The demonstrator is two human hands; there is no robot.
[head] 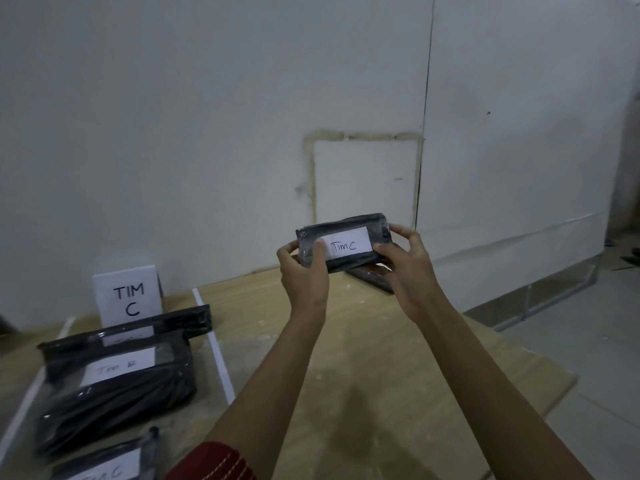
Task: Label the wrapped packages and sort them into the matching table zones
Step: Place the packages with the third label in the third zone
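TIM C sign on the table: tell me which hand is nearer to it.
Left. The left hand grips the labelled package at the end facing the TIM C sign, above and right of it; the right hand grips the other end, farther away.

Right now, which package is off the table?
The package labelled Tim C, gripped between left hand and right hand; the Tim B package and the rest lie on the table.

- The sign (128,296) stands on the table (363,358)
- Before the sign: far package (180,318), middle package (114,393), near package (104,462), in file
- Just right of the sign: a strip (214,344)
- Well right of the sign: raised package (343,242) between left hand (303,271) and right hand (405,268), over a lying package (369,276)
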